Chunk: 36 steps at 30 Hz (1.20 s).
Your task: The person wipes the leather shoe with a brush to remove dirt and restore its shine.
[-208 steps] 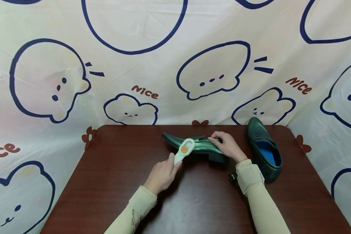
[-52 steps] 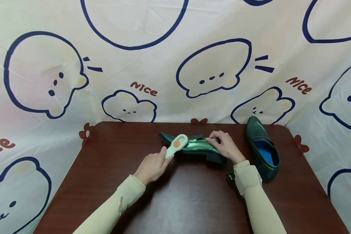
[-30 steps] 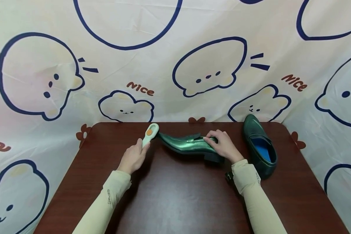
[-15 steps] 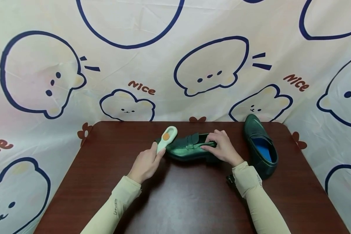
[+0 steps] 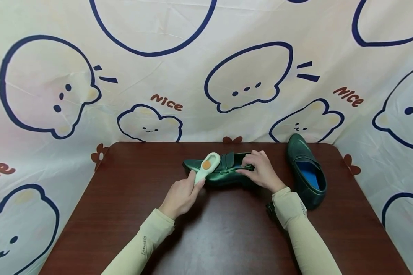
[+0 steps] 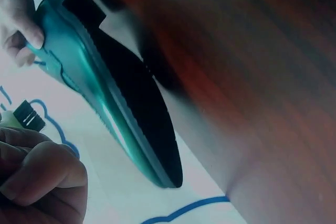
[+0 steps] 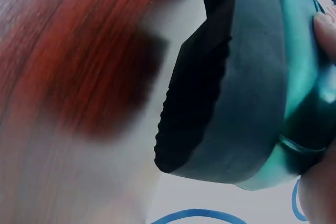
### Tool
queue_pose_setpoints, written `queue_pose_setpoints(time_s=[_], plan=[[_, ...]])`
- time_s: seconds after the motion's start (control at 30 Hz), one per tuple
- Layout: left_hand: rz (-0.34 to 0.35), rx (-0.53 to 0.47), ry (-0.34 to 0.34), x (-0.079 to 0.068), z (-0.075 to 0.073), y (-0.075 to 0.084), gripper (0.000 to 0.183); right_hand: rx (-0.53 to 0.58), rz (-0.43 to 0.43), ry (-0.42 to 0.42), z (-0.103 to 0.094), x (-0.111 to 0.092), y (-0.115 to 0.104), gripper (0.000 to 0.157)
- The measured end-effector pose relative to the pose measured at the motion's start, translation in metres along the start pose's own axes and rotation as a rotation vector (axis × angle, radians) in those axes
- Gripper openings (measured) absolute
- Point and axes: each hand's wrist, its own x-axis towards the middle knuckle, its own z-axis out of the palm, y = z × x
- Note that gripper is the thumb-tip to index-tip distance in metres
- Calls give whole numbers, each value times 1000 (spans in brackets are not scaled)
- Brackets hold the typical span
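My left hand (image 5: 180,194) grips a pale green brush (image 5: 206,166) with an orange button. In the head view the brush head overlaps the front upper of a green loafer (image 5: 227,177). The left wrist view shows dark bristles (image 6: 30,116) beyond the curled fingers, with the loafer's toe and black sole beside them. My right hand (image 5: 261,172) pinches the loafer's side at the heel opening, toe pointing left. In the right wrist view the black heel (image 7: 210,114) hangs above the table. Whether the bristles touch the leather, I cannot tell.
A second green loafer (image 5: 306,172) with a blue insole stands on the right of the brown table (image 5: 124,214), toe towards the back. A patterned cloth (image 5: 179,76) hangs behind and along both sides. A small black item (image 5: 271,209) sits by the right wrist.
The brush has gone left to the toe, then come back right over the front upper. The right hand keeps its pinch; the loafer has rolled so more of its top and opening shows.
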Motion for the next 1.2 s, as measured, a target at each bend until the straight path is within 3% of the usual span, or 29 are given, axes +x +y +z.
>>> queue_pose_setpoints(time_s=[0.3, 0.67, 0.9, 1.2], plan=[[7, 19, -2, 2, 21, 6, 36, -50, 17, -51, 0, -6, 0, 26], [-81, 19, -3, 5, 43, 13, 42, -137, 43, -46, 5, -1, -9, 29], [-127, 41, 41, 6, 46, 13, 40, -133, 71, -71, 3, 1, -13, 30], [-177, 51, 24, 1, 43, 14, 41, -130, 94, -89, 4, 0, -12, 32]])
